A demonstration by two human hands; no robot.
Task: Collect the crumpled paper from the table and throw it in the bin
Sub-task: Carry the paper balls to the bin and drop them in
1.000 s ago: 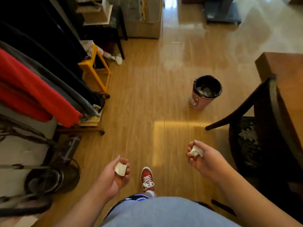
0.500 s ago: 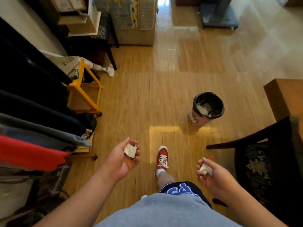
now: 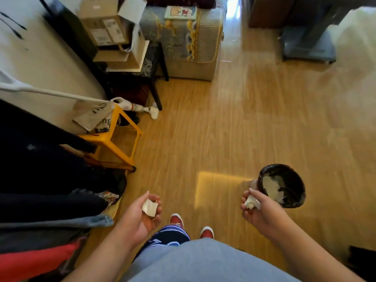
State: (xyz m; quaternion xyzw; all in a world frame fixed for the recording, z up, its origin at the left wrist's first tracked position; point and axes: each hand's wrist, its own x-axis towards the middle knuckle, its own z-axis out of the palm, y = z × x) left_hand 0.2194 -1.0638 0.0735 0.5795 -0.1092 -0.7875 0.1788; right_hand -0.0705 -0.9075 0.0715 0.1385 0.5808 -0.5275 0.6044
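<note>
My left hand is cupped around a crumpled white paper at the lower middle. In my right hand sits a second crumpled paper, pinched between the fingers. The bin, pale outside with a black liner and white paper inside, stands on the wooden floor just beyond and right of my right hand; that hand overlaps the bin's near left rim. Both hands hover at waist height above my red shoes.
Dark and red clothes hang along the left. A yellow stool with a paper bag stands left of centre, with a dark chair stacked with boxes behind it. A patterned cabinet is at the back.
I have walked up to the bin: it moved from mid-frame to right beside my right hand. The table and chair on the right have left the view. Both hands still hold their papers.
</note>
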